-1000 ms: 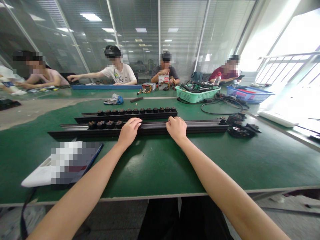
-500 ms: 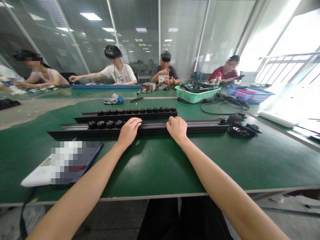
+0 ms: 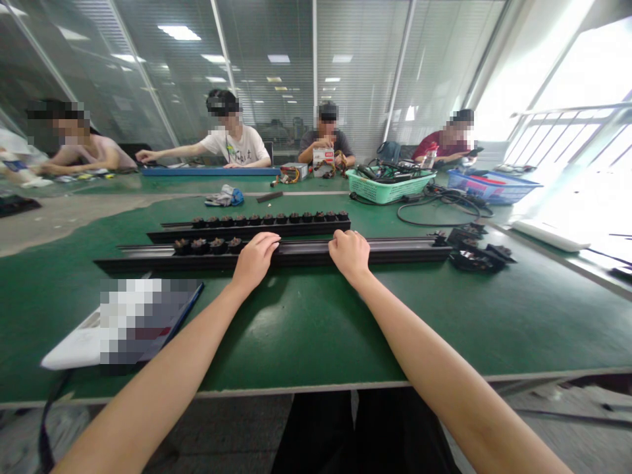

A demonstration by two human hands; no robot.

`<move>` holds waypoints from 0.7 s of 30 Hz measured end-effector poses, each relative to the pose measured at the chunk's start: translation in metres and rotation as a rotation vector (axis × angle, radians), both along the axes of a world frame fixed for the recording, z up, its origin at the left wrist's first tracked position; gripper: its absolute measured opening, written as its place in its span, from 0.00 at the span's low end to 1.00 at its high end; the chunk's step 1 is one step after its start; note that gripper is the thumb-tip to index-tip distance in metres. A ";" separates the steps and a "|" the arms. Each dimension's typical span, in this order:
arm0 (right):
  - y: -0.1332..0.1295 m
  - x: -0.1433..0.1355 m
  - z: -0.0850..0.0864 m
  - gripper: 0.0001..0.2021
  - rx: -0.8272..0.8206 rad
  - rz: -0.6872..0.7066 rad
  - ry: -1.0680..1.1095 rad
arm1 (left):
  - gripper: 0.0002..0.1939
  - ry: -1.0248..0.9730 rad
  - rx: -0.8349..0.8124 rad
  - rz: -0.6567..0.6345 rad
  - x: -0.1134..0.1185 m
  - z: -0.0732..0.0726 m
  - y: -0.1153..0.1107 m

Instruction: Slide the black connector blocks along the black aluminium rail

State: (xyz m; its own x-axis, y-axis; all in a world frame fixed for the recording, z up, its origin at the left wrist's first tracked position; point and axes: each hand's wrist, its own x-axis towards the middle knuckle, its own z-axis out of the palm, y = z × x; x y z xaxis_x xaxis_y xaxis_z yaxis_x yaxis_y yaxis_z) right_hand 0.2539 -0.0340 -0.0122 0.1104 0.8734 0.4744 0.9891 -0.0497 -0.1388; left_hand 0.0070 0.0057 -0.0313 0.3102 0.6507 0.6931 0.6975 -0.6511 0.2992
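Note:
A long black channel (image 3: 306,259) with a pale inner strip lies crosswise in front of me. Several black round socket-like modules (image 3: 218,246) sit in its left part, and one small dark module (image 3: 439,239) is at the right end. My left hand (image 3: 255,259) is closed over the channel just right of those modules; its fingers curl inward and hide whatever they pinch. Further right, my right hand (image 3: 349,253) is closed around the channel, fingertips out of sight behind it. Behind lies a second black channel (image 3: 261,232) lined with similar modules.
Loose black modules (image 3: 478,253) lie at the channel's right end. A partly blurred white device (image 3: 79,345) is at front left. Gloves (image 3: 225,196), a green basket of cables (image 3: 390,191) and a blue basket (image 3: 494,191) stand farther back. Several people sit across the table (image 3: 316,322).

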 end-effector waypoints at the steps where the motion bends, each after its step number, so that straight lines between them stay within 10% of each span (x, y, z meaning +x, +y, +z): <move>1: 0.000 0.000 0.000 0.15 -0.001 0.001 -0.003 | 0.16 0.002 0.000 0.001 0.000 0.000 0.000; 21: -0.001 0.000 0.002 0.15 -0.012 0.004 -0.010 | 0.16 -0.003 -0.012 0.008 0.000 0.001 -0.001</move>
State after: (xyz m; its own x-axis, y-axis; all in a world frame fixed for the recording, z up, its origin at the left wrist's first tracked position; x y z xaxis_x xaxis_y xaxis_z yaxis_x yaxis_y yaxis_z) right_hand 0.2542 -0.0351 -0.0102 0.1024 0.8796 0.4646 0.9906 -0.0474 -0.1287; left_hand 0.0074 0.0047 -0.0303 0.3034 0.6611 0.6862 0.7016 -0.6423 0.3085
